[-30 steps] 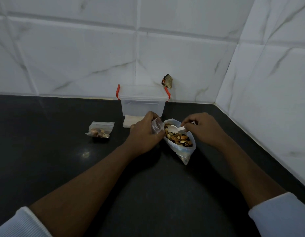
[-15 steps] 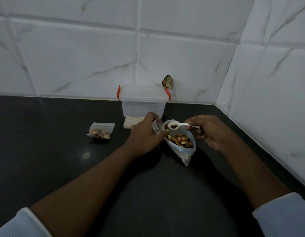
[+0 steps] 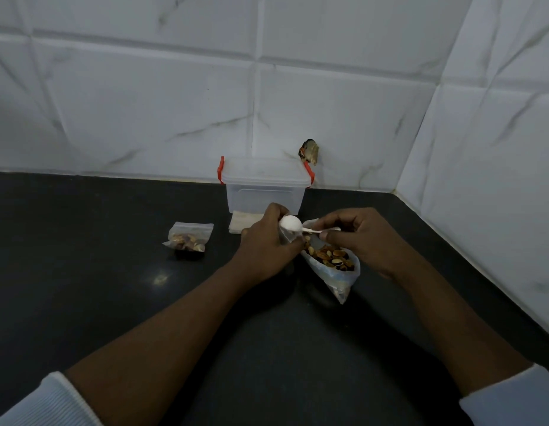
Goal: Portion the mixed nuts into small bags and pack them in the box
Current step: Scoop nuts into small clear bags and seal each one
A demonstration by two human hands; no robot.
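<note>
A big clear bag of mixed nuts (image 3: 333, 261) lies open on the black counter. My left hand (image 3: 265, 241) grips a small clear bag (image 3: 287, 236) just left of it; most of that bag is hidden by my fingers. My right hand (image 3: 354, 238) pinches the handle of a white plastic spoon (image 3: 293, 224), whose bowl is turned over above the small bag's mouth. A filled small bag of nuts (image 3: 188, 239) lies further left. The clear box (image 3: 265, 186) with red clips stands shut at the back wall.
A stack of flat empty bags (image 3: 240, 222) lies in front of the box. White tiled walls meet in a corner at the back right. A small brownish scrap (image 3: 309, 151) sticks to the wall behind the box.
The spoon rose out of the big nut bag, moved left and tipped over at the small bag held in my left hand.
</note>
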